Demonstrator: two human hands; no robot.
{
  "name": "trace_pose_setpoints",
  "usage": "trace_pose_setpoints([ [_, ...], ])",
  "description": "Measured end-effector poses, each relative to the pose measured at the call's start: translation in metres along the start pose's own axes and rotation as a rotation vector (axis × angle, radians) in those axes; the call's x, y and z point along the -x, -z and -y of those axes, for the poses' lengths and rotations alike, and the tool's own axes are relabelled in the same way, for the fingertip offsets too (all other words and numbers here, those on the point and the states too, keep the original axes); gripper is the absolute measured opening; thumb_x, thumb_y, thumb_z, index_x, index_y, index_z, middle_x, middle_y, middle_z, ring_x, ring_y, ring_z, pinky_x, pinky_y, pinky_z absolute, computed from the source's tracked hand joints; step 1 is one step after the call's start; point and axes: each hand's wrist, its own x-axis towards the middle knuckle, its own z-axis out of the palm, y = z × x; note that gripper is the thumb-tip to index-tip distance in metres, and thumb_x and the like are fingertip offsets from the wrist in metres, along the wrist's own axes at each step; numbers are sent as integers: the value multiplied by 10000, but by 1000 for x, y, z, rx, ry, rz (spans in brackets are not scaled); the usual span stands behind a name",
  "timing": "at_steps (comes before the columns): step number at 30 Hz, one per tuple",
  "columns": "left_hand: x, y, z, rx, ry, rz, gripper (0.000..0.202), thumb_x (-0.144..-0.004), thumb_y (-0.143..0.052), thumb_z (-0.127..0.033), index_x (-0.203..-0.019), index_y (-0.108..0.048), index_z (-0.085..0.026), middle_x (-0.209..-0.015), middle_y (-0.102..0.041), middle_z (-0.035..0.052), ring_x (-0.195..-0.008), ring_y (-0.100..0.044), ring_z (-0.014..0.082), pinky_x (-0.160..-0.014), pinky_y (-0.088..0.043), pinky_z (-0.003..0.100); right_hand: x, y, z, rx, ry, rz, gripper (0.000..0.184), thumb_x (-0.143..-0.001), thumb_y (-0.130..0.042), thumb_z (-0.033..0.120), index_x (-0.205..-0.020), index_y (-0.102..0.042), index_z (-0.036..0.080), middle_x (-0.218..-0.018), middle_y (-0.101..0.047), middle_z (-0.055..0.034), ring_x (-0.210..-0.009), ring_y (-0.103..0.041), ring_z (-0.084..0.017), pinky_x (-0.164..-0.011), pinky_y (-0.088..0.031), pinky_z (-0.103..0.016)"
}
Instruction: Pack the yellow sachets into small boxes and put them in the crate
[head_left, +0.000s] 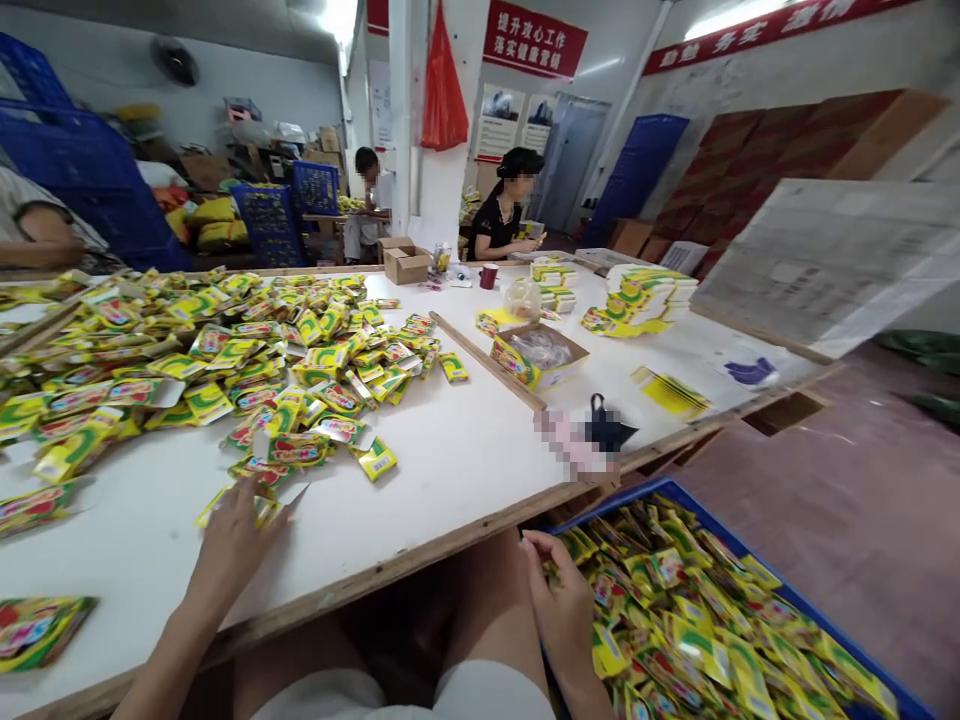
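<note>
My left hand (244, 525) is on the white tabletop, its fingers closed around a small yellow-and-green cardboard box (211, 508) that they partly cover. A pale open flap shows beside the thumb. Just beyond it lies a large heap of similar printed boxes (225, 350), several with their end flaps open. My right hand (562, 595) is low on the right, at the near edge of a blue crate (825, 625). Its thumb and forefinger curl together, and I cannot make out anything between them. Many of the same small boxes (697, 620) fill the crate.
A wooden strip (487, 360) divides the white table (450, 470). Beyond it are an open carton (551, 355), stacked boxes (649, 295), a yellow stack of card (671, 392) and a dark red mug (488, 275). Other people sit across the table and at far left.
</note>
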Motion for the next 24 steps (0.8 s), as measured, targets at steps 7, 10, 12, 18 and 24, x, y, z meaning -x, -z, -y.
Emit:
trace_pose_setpoints([
  [7, 28, 41, -5, 35, -42, -84, 320, -905, -410, -359, -1043, -665, -223, -907, -773, 64, -727, -720, 258, -651, -493, 314, 14, -44, 46, -184, 152, 107, 120, -916, -558, 277, -937, -663, 223, -874, -698, -44, -811, -664, -191, -746, -534, -282],
  [10, 36, 45, -35, 316, -164, -8, 276, -884, -476, -394, -998, -690, -262, -910, -777, 12, -763, -725, 216, -673, -524, 274, 12, -71, 81, -336, 231, 302, 145, -926, -520, 207, -1018, -630, 232, -993, -679, -56, -939, -640, -194, -832, -523, -304],
  [12, 36, 40, -62, 507, -259, 131, 244, -890, -495, -381, -954, -703, -273, -928, -771, -2, -822, -719, 195, -724, -540, 260, 9, -89, 101, -428, 265, 440, 240, -901, -540, 180, -1132, -577, 235, -1140, -640, -69, -1068, -596, -205, -920, -494, -335],
  [18, 30, 5, -104, 951, -216, 113, 247, -883, -559, -323, -1118, -572, -249, -1093, -681, 55, -926, -678, 194, -805, -554, 328, 2, -129, 111, -575, 158, 543, 256, -844, -563, 135, -1075, -505, 230, -945, -648, -21, -872, -629, -170, -794, -516, -290],
  [24, 50, -26, -85, 1059, -86, 152, 286, -852, -620, -339, -1107, -545, -234, -1098, -649, 65, -969, -658, 199, -853, -550, 352, -4, -133, 93, -592, 147, 485, 197, -901, -531, 200, -1096, -555, 211, -967, -662, -34, -866, -634, -159, -788, -508, -267],
])
